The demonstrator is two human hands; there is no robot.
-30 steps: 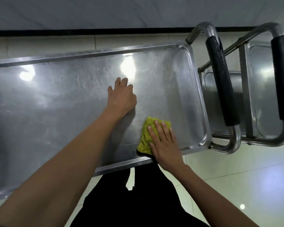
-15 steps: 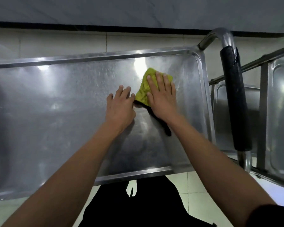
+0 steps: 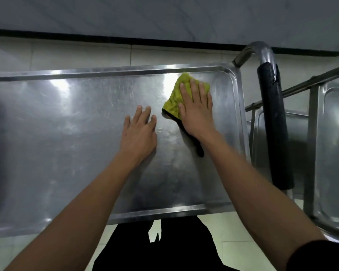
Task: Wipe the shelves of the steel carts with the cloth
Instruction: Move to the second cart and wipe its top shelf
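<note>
So the top shelf (image 3: 67, 133) of the nearer steel cart is mid-wipe here; the yellow-green cloth (image 3: 176, 96) is pinned flat near the far right corner, just inside the raised rim, under the right hand (image 3: 196, 110), whose fingers are laid out straight and spread over it rather than curled around it; the left hand (image 3: 139, 133) is planted bare on the steel just beside the cloth, fingers straight too, holding nothing, probably to brace the cart; a black-padded handle (image 3: 272, 124) and a second cart (image 3: 333, 153) are seen off to the right; the long left stretch of the shelf likely remains to be wiped, so a firm pass leftward seems called for, with the bracing hand lifted clear first.
</note>
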